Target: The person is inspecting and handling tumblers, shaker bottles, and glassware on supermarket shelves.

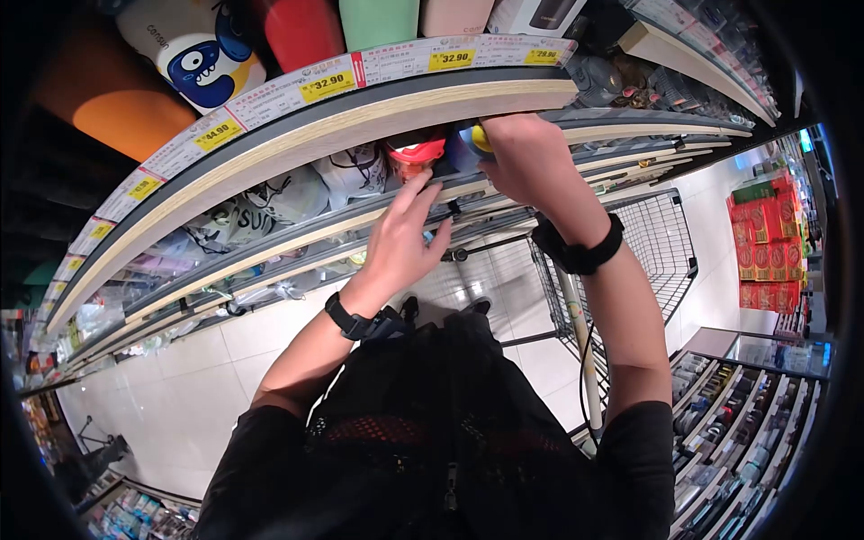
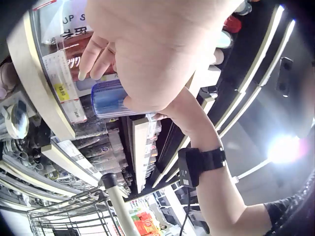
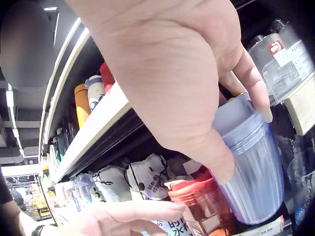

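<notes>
My right hand (image 1: 531, 157) reaches under the upper shelf edge and grips a translucent blue plastic bottle (image 3: 253, 172) near its top, thumb on one side and fingers on the other. Fine vertical ribs run down the bottle's body, and a bit of yellow shows near its upper end. Beside it stands a clear bottle with a red lid (image 3: 194, 196). The left hand (image 1: 400, 238) is just in front of that red-lidded bottle, its fingers mostly straight and fingertips at its lower part. In the left wrist view, the left palm covers part of the blue bottle (image 2: 108, 101).
White printed bags (image 3: 147, 174) sit along the same shelf. Overhead, the upper shelf edge (image 1: 432, 103) carries price tags and tumblers. A wire shopping cart (image 1: 661, 243) stands at the right. Farther off is a stack of red boxes (image 1: 769, 243).
</notes>
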Available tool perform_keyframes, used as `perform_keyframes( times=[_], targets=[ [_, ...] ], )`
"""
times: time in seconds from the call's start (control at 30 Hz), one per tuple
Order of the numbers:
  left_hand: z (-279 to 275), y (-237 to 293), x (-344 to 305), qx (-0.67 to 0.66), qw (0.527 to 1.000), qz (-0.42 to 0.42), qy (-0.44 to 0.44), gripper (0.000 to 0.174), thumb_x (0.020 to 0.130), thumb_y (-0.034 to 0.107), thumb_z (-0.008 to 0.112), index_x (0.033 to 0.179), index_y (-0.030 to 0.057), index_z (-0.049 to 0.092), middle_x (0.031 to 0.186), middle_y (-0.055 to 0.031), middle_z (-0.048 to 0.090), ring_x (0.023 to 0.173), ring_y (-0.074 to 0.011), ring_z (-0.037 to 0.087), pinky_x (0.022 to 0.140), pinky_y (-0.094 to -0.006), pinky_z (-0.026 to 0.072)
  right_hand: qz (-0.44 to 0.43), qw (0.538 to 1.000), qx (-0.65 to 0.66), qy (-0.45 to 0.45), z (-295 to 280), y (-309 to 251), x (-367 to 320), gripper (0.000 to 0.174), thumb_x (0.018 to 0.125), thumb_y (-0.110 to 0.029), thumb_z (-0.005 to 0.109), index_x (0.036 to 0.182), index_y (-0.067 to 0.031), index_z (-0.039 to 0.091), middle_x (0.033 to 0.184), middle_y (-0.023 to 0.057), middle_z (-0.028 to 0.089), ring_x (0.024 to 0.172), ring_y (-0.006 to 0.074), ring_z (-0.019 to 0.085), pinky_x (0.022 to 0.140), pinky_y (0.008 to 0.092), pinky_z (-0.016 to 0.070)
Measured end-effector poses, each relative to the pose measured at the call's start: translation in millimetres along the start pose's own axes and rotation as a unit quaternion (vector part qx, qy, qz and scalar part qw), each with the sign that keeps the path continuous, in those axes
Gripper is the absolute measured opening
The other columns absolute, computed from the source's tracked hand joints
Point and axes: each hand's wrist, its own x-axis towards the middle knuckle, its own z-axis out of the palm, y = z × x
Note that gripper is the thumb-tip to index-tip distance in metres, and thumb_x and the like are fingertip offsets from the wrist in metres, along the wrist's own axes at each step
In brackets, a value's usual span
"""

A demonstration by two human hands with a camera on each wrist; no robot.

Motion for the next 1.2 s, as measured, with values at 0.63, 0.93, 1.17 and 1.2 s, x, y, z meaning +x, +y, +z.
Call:
perform_keyframes(
  times=[0.63, 0.93, 1.17, 1.2],
  targets=[
    [-16, 4, 18, 0.191, 0.98, 0.031, -0.034, 0.072, 0.082, 0.022, 0.073, 0.143, -0.0033, 0.045, 0.153, -0.0268, 0.039, 0.086, -0.0397, 0.072, 0.069, -0.0441, 0.0604, -0.052, 0.995, -0.025, 0.08, 79, 26, 30, 0.055, 0.067, -0.013, 0.079, 0.121, -0.0082, 0.065, 0.115, 0.0124, 0.069, 0.112, 0.0335, 0.063, 0.097, 0.0416, 0.0502],
    [-17, 3, 17, 0.198, 0.979, 0.033, -0.04, 0.073, 0.081, 0.021, 0.073, 0.144, -0.0038, 0.045, 0.155, -0.0258, 0.038, 0.094, -0.0389, 0.071, 0.07, -0.0442, 0.0606, -0.091, 0.988, -0.048, 0.112, 87, 35, 42, 0.041, 0.078, -0.011, 0.065, 0.118, -0.0163, 0.069, 0.116, 0.0074, 0.071, 0.108, 0.0285, 0.067, 0.091, 0.0385, 0.0534],
    [-15, 2, 16, 0.209, 0.977, 0.04, -0.03, 0.072, 0.081, 0.021, 0.072, 0.143, -0.0038, 0.046, 0.155, -0.0245, 0.038, 0.094, -0.0389, 0.071, 0.071, -0.0436, 0.0607, -0.058, 0.996, -0.057, 0.028, 75, 26, 42, 0.041, 0.081, -0.011, 0.062, 0.121, -0.018, 0.068, 0.119, 0.0078, 0.07, 0.112, 0.0284, 0.066, 0.094, 0.0385, 0.0528],
    [-15, 1, 16, 0.211, 0.976, 0.042, -0.027, 0.071, 0.081, 0.021, 0.072, 0.143, -0.0032, 0.047, 0.155, -0.0237, 0.039, 0.094, -0.0385, 0.071, 0.071, -0.0432, 0.0608, -0.044, 0.997, -0.051, 0.029, 74, 22, 42, 0.042, 0.081, -0.01, 0.061, 0.121, -0.0189, 0.068, 0.116, 0.008, 0.071, 0.111, 0.0285, 0.066, 0.093, 0.0387, 0.0532]
  ],
)
